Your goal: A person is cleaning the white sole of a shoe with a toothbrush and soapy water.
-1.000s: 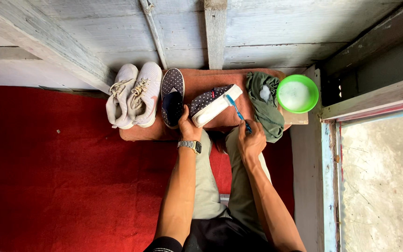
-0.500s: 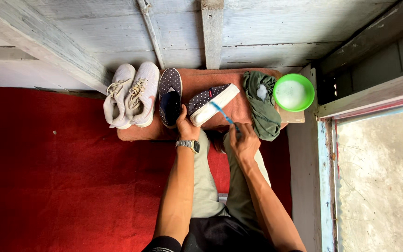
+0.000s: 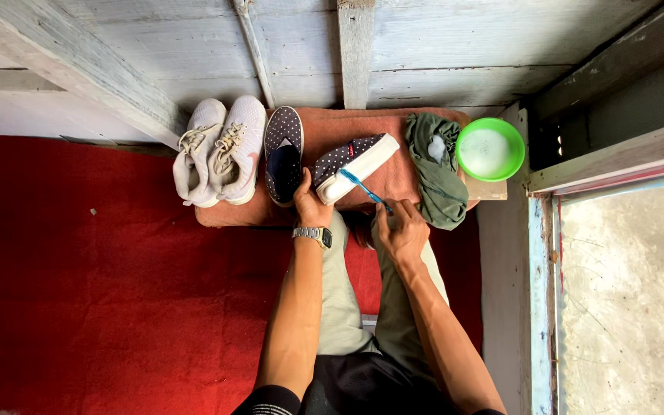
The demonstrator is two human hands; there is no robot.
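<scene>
A home's entrance floor: weathered wooden planks, red carpet, and pale sneakers beside a doorway.

Wide red carpet lying open at left, pale sneakers and upright dotted shoe crowding board's left end, green cloth and green bowl blocking right end, plank wall closing off far side, legs filling near middle
</scene>
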